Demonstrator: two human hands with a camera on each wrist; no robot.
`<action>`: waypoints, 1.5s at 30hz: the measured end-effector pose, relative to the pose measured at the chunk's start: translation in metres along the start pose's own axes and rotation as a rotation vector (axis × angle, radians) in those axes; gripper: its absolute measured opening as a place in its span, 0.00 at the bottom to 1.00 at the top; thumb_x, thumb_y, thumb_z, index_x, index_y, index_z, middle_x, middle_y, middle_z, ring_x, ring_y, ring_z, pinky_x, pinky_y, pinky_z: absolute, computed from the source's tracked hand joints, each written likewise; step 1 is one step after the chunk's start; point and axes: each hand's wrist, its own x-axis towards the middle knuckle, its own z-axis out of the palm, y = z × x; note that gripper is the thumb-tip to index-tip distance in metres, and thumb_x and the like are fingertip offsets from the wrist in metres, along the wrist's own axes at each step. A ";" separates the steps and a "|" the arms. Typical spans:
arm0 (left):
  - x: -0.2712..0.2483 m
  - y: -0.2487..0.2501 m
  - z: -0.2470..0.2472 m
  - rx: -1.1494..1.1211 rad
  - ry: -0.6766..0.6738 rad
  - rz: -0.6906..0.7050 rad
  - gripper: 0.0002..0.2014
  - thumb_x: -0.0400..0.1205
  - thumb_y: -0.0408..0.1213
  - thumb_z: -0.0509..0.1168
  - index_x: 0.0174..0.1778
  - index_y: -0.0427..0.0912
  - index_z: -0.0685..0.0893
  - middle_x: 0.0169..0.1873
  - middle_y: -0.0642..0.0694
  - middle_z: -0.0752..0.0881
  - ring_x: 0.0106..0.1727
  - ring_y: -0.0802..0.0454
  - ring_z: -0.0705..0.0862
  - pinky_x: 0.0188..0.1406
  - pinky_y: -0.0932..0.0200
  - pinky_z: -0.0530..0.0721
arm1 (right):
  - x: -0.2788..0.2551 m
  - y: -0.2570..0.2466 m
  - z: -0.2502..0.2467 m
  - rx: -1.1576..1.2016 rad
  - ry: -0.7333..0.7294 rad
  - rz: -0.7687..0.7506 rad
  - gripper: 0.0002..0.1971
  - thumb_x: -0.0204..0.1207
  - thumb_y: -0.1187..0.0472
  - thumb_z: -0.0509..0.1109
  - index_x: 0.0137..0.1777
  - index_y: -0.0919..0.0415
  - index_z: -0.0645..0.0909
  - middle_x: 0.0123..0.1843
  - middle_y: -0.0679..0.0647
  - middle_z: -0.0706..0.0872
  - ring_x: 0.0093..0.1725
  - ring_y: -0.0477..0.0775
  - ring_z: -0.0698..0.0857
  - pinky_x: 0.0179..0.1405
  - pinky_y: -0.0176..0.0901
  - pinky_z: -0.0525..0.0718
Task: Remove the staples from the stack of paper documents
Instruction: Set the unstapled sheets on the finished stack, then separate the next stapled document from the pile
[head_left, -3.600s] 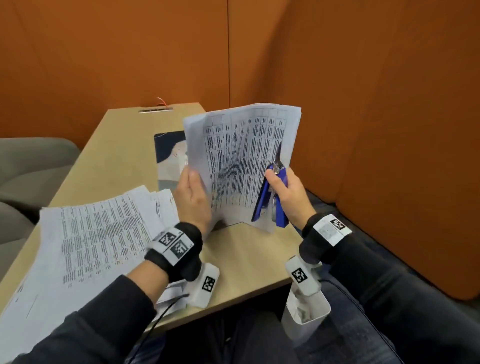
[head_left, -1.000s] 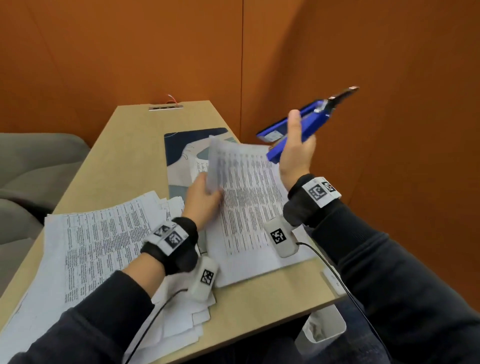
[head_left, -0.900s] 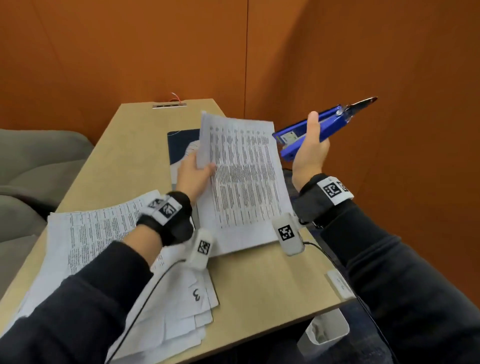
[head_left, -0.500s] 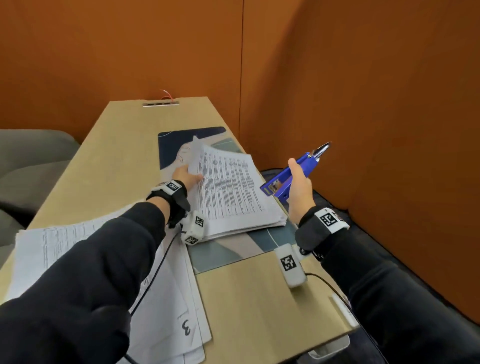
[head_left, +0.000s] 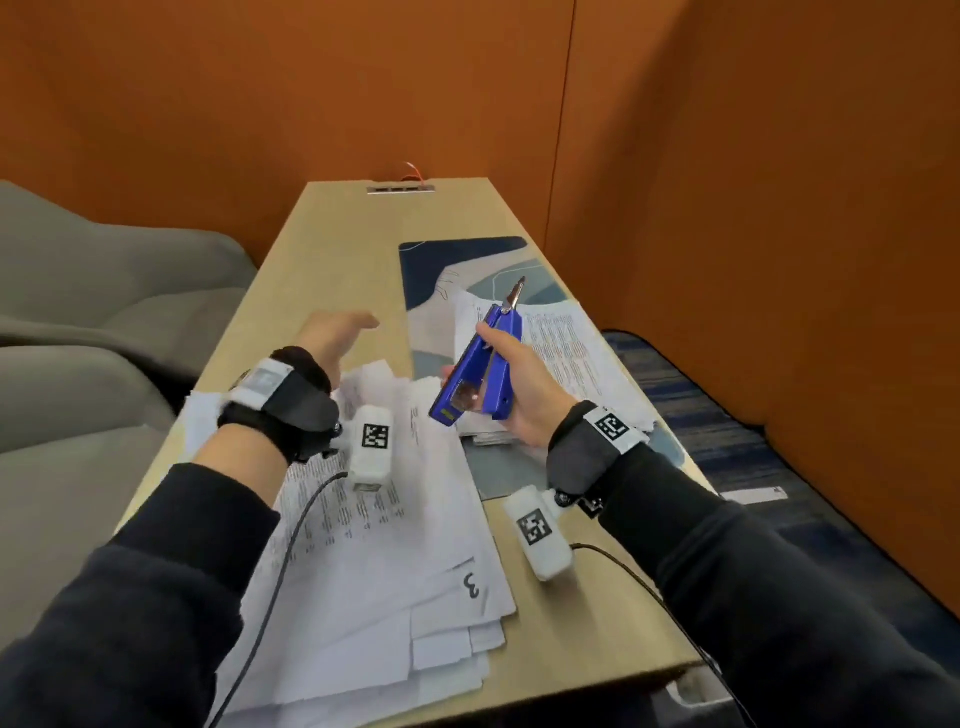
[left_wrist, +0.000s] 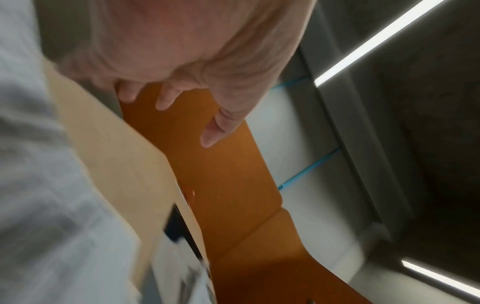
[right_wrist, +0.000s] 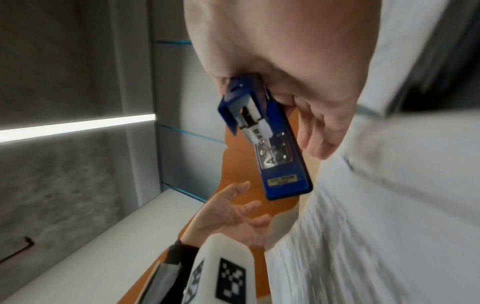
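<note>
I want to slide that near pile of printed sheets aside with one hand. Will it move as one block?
Probably not: the near pile of printed sheets lies fanned, its edges staggered, so sheets would likely slide apart. Thin paper would likely flop if lifted by an edge.

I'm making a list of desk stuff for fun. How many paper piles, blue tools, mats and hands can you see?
Paper piles: 2, the big spread pile and the small pile on the mat.
Blue staple tool: 1, held in the right hand.
Desk mat: 1.
Hands: 2, counting the empty left hand.
Total: 6.
</note>
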 end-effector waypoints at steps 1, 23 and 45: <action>-0.003 -0.007 -0.027 0.019 0.092 -0.002 0.32 0.75 0.43 0.71 0.75 0.37 0.72 0.77 0.39 0.70 0.77 0.40 0.67 0.72 0.42 0.65 | -0.001 0.013 0.014 -0.011 -0.039 0.040 0.10 0.80 0.50 0.70 0.50 0.55 0.78 0.49 0.61 0.84 0.53 0.63 0.85 0.63 0.63 0.84; -0.080 -0.082 -0.144 0.087 0.162 0.606 0.12 0.83 0.43 0.61 0.46 0.36 0.80 0.44 0.33 0.86 0.44 0.48 0.82 0.52 0.44 0.82 | -0.011 0.078 0.048 -0.141 -0.032 0.001 0.14 0.81 0.56 0.69 0.63 0.60 0.84 0.59 0.60 0.90 0.54 0.58 0.89 0.63 0.57 0.85; -0.136 -0.056 -0.009 -0.337 -0.577 -0.088 0.12 0.84 0.26 0.57 0.59 0.31 0.82 0.47 0.36 0.89 0.41 0.43 0.89 0.37 0.50 0.90 | -0.092 -0.052 -0.049 -1.146 0.150 -0.123 0.22 0.78 0.43 0.70 0.53 0.66 0.83 0.46 0.60 0.90 0.44 0.58 0.88 0.49 0.51 0.84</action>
